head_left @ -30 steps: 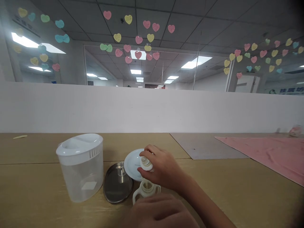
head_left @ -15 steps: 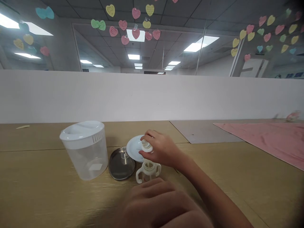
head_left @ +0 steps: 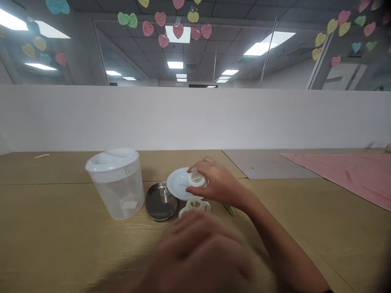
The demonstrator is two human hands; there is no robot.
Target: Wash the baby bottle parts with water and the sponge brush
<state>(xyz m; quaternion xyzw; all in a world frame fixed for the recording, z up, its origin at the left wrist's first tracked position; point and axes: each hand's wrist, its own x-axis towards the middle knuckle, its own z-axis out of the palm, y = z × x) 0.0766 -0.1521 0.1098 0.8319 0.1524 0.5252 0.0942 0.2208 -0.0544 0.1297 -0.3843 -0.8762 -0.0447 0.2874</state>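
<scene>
My right hand (head_left: 218,182) is closed round a white baby-bottle collar with a clear teat (head_left: 197,178), teat upward. It is over the right side of a white plate (head_left: 176,185). Below the plate stands a baby bottle with two pale handles (head_left: 194,204); its top is uncovered, and its lower part is hidden behind my left hand (head_left: 198,252). That hand is blurred and near the camera, with its knuckles bent and fingertips hidden. I cannot make out whether it holds anything.
Left of the plate lies a dark metal tray (head_left: 157,209) with a small clear cup (head_left: 164,188). A lidded translucent bucket (head_left: 119,191) stands farther left. A greenish strip (head_left: 229,209) lies under my right wrist. A pink cloth (head_left: 351,175) covers the right side. A white wall (head_left: 195,118) stands behind.
The view has shifted slightly. My left hand now covers more of the handled bottle. My right hand still holds the collar and teat, slightly farther right over the plate. The greenish strip shows more.
</scene>
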